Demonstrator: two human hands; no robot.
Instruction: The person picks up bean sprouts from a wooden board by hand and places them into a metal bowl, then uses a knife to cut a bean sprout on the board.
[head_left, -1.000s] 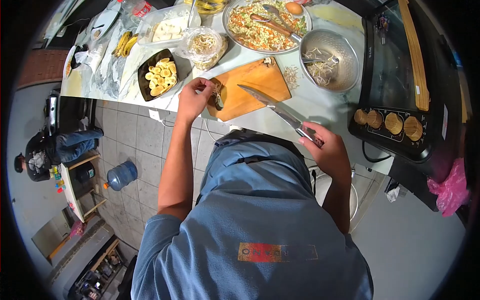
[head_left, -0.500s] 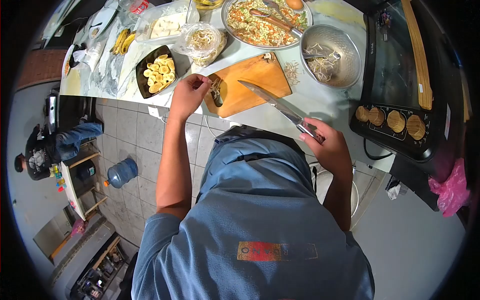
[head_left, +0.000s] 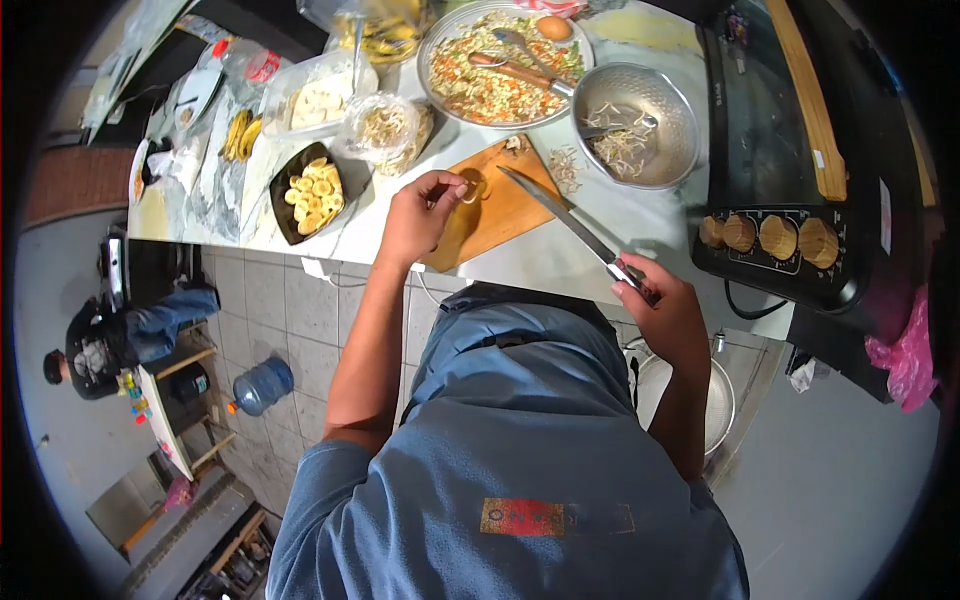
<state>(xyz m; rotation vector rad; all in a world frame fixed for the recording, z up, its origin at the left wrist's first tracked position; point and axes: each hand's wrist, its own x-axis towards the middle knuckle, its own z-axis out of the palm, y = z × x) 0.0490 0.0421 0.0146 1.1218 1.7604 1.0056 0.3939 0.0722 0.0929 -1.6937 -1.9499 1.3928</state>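
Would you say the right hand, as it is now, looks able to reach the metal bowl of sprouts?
Probably yes. The right hand is shut on the knife, but the bare counter lies between it and the metal bowl, with nothing standing in the way. The knife would have to be set down first.

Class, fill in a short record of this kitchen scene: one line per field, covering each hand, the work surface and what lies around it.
Left hand: fingers pinching a small piece of food over the cutting board
Right hand: gripping the knife, blade pointing over the board
Beside board: metal colander with bean sprouts
Behind board: round tray of mixed vegetables
Left of board: black dish of banana slices
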